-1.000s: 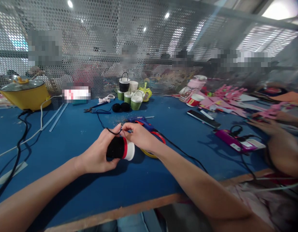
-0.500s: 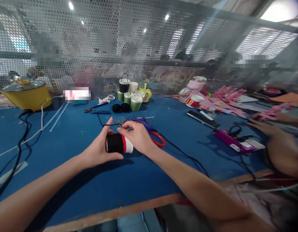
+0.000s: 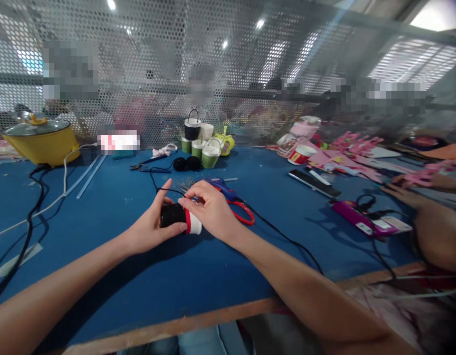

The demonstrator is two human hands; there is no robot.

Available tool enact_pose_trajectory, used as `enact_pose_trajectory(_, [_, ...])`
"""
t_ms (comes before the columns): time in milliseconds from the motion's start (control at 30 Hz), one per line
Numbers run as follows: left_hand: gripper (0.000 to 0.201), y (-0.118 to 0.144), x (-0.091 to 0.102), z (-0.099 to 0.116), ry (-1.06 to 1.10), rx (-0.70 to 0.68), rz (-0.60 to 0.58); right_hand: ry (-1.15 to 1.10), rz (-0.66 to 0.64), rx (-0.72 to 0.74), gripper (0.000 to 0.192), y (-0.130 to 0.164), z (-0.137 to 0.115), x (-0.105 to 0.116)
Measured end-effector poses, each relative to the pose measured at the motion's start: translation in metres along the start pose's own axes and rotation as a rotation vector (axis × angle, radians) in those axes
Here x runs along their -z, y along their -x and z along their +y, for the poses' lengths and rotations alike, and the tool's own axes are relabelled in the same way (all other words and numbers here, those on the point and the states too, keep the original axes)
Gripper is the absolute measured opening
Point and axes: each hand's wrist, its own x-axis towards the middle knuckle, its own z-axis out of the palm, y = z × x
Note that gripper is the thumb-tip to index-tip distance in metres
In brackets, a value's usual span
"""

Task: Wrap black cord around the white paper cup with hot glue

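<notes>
We hold the cup [image 3: 172, 216] sideways near the middle of the tabletop [image 3: 168, 286], its white end toward our right hand [image 3: 215, 209] and its black side in our left hand [image 3: 152, 224]. The left grip is closed around the cup; a second ago its thumb lay under it, and now that thumb lies across the black side, its tip at the red band. Our left index finger, which bent over toward the right fingertips a second ago, now points upward. The right grip pinches the black cord [image 3: 155, 182] just above the red band, and the cord, which sagged between our hands then, now runs almost straight from the left index finger to the right fingertips. The cup has shifted a little to the left and slightly farther from the near edge; whether it touches the tabletop, we cannot tell. The cord's other end still leads back to the two black balls [image 3: 192, 163], which stay just in front of the green cups [image 3: 210, 157]. The blue tool [image 3: 223, 187] and the red loop [image 3: 246, 215] lie unmoved behind our right hand, as do the pliers [image 3: 150, 164] farther left and the phone [image 3: 312, 182] to the right.
</notes>
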Motion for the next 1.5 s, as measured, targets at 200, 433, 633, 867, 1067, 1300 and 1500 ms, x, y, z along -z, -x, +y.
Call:
enact_pose_trajectory(200, [0.089, 0.001, -0.001, 0.004, -0.079, -0.047, -0.011, -0.009, -0.043, -0.025, 0.01, -0.001, 0.004, -0.001])
enact_pose_trajectory(433, [0.091, 0.002, -0.004, 0.005, -0.07, -0.025, 0.009, -0.006, -0.019, -0.055, 0.012, 0.0, 0.0, -0.004])
enact_pose_trajectory(633, [0.084, 0.001, -0.004, 0.005, -0.053, 0.005, 0.061, -0.014, 0.011, -0.039, 0.01, 0.004, -0.003, -0.008])
enact_pose_trajectory(867, [0.079, 0.0, -0.005, 0.008, -0.057, -0.002, 0.088, 0.027, -0.028, -0.016, 0.009, 0.003, -0.002, -0.004])
enact_pose_trajectory(1067, [0.07, 0.002, -0.006, 0.006, -0.075, -0.049, 0.03, -0.058, -0.115, -0.054, 0.009, -0.019, -0.006, 0.005])
enact_pose_trajectory(1300, [0.067, 0.005, -0.008, 0.01, -0.187, -0.097, 0.02, -0.139, -0.173, -0.147, 0.008, -0.067, -0.006, -0.001])
enact_pose_trajectory(1500, [0.07, 0.007, -0.008, 0.007, -0.301, -0.253, 0.067, -0.101, -0.254, -0.274, 0.013, -0.092, 0.004, -0.012])
